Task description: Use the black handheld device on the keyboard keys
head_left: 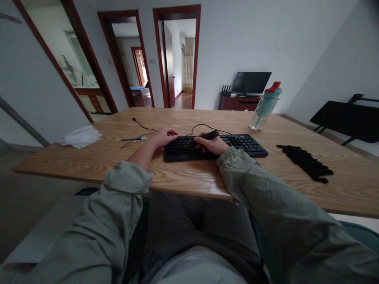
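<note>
A black keyboard (250,145) lies on the wooden table (183,177) in front of me. My left hand (164,137) rests at its upper left corner, fingers bent over the edge and nothing visible in them. Over the middle of the keys, my right hand (213,144) is closed around a dark, thick pen-like tool (211,135). The lower end of that tool is hidden by the fingers. A black cable (204,125) curves behind the keyboard. Left of my left hand lies a thin blue brush-like item (133,139), beside a cable with a small plug (134,119).
Crumpled white tissue (81,136) lies at the table's left end. A clear bottle with a red and teal lid (265,106) stands behind the keyboard's right end. A ragged black item (306,161) lies at the right. Beyond the table is a monitor (251,83).
</note>
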Available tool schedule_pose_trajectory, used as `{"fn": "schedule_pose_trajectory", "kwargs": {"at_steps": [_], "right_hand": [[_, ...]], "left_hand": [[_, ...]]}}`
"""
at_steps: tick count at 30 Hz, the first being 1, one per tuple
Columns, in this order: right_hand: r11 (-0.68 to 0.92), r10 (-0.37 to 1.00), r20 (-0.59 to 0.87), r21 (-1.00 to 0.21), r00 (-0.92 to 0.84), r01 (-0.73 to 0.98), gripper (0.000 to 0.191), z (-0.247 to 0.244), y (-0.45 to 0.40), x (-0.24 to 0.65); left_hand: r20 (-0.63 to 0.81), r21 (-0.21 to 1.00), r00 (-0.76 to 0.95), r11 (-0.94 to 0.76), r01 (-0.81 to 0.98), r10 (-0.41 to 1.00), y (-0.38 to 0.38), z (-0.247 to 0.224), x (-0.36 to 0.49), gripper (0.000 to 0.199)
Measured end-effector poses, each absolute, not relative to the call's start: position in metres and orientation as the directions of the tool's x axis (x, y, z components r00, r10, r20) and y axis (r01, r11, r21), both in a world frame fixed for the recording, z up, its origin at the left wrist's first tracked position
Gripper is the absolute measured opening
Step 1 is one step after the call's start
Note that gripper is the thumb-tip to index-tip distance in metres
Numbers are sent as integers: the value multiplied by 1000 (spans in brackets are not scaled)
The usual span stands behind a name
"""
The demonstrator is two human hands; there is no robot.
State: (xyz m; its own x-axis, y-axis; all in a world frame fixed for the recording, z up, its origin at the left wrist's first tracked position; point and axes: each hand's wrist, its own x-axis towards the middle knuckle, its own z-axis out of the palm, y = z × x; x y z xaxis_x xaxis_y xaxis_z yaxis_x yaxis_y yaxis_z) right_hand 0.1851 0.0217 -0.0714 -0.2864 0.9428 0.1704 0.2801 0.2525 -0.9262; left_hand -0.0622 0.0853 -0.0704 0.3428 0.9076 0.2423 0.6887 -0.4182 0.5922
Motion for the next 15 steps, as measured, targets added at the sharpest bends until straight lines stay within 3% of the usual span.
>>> {"fn": "schedule_pose_trajectory", "kwargs": {"at_steps": [15], "right_hand": [[315, 933, 224, -888, -282, 336, 14, -69, 18, 183]], "left_hand": [[243, 588, 351, -426, 688, 904, 87, -72, -63, 31]]}}
